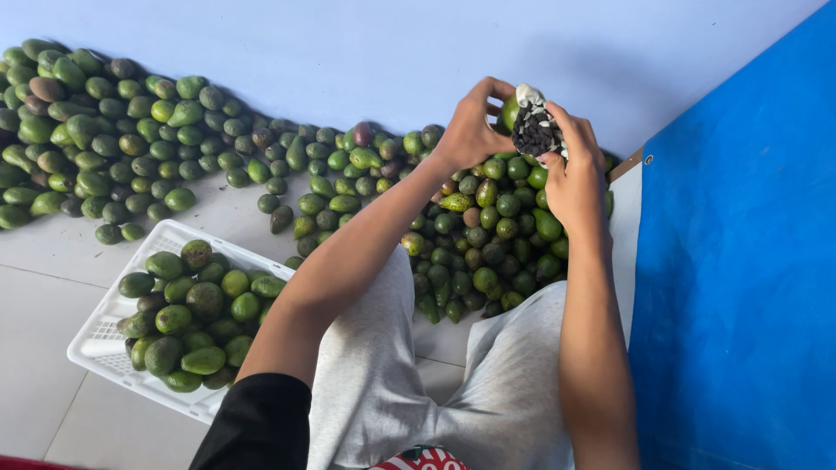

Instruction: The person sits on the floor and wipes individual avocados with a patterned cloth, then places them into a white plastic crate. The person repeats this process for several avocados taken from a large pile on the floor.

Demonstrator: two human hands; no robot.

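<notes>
Down at the bottom, the person's grey shorts (392, 383) and a black sleeve (257, 426) are cut off by the edge, and so is a bit of red and white cloth. Just past the knee, on the left, a white plastic crate (104, 335) sits on the pale tiled floor (52, 261). It is full of green avocados, and one corner runs under the arm. Both arms reach up and away. The left hand (470, 130) curls its fingers around a green avocado (509, 111), but only a small slice of the fruit shows between the hands. The right hand (575, 170) presses a dark, speckled cloth (534, 129) against that avocado, with fingers bent tight around it. It is hard to tell what the cloth really is; it looks black with white flecks and a pale end. Under the hands lies a big heap of avocados (488, 244), partly hidden by the arms. A longer pile (104, 130) spreads off to the far left and is cut by the edge. On the right, a blue tarp (740, 261) covers the ground. At the back stands a plain pale blue wall (348, 52).
</notes>
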